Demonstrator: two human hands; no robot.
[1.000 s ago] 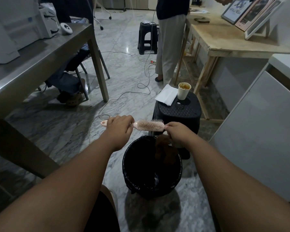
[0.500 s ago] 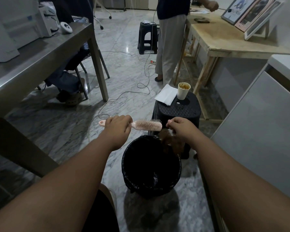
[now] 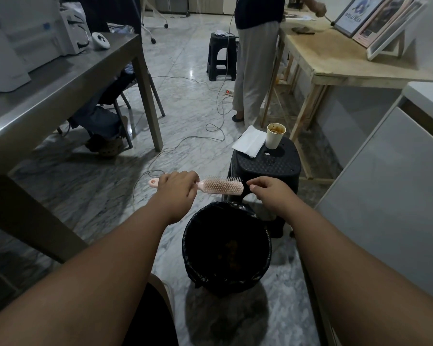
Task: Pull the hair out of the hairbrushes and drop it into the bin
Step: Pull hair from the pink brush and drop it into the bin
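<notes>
Change since earlier frames: the brown clump of hair that hung from the right hand (image 3: 268,192) over the bin is gone from the fingers. A brownish mass of hair (image 3: 231,248) now lies inside the round black bin lined with a black plastic bag (image 3: 193,268), toward its right inner wall. The right hand has lifted to just beside the brush tip, not touching it.

Item, brush: pale pink plastic hairbrush with a slim handle and oblong bristle pad (image 3: 221,187), held level above the far rim of the bin. Bristles look clear of hair, though fine strands would be too small to tell.

Item, left hand (image 3: 178,189): clenched round the brush handle, handle end protruding past the knuckles.

Item, right hand: empty, thumb and forefinger loosely pinched, nothing between them.

Assessment: one pull-and-drop appears complete. Likely next is a check of the bristles for leftovers. No other hairbrush is in view.
</notes>
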